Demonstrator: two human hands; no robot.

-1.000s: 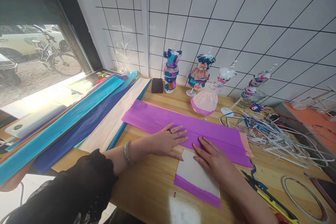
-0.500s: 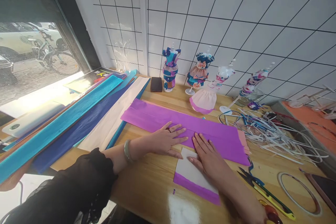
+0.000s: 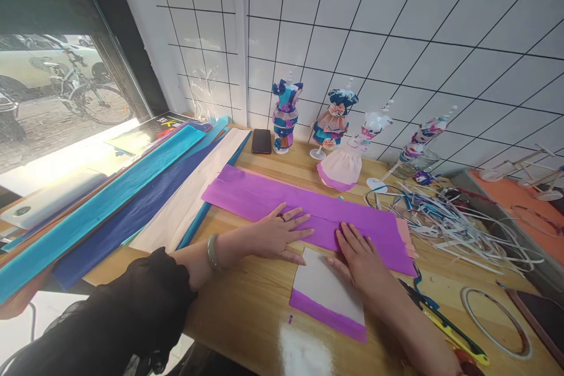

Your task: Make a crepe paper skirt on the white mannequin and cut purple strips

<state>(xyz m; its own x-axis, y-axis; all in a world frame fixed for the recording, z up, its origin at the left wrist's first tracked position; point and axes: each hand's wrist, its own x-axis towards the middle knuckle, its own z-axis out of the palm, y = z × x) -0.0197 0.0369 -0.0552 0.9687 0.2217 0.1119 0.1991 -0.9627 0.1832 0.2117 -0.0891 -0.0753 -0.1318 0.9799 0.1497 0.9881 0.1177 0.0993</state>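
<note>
A long purple sheet [image 3: 317, 202] that looks like crepe paper lies across the table, with a line along its middle. My left hand [image 3: 279, 232] rests flat on its lower edge, fingers spread. To the right, my right hand [image 3: 361, 255] lies flat too, its fingertips on the purple sheet and its thumb out to the left. Below both hands is a white piece with a purple border [image 3: 328, 288], partly covered by my right hand. Yellow-handled scissors [image 3: 458, 329] lie beside my right forearm, which hides part of them.
Folded strips in turquoise [image 3: 145, 179], dark blue and cream [image 3: 194, 194] lie at the left. Small dressed mannequins [image 3: 285, 114] and a phone [image 3: 261, 141] stand or lie along the wall. White ribbon scraps [image 3: 458, 223] and a ring-shaped bangle [image 3: 496, 323] are at the right.
My right hand has slid a little to the right along the purple sheet. My left hand stays in place.
</note>
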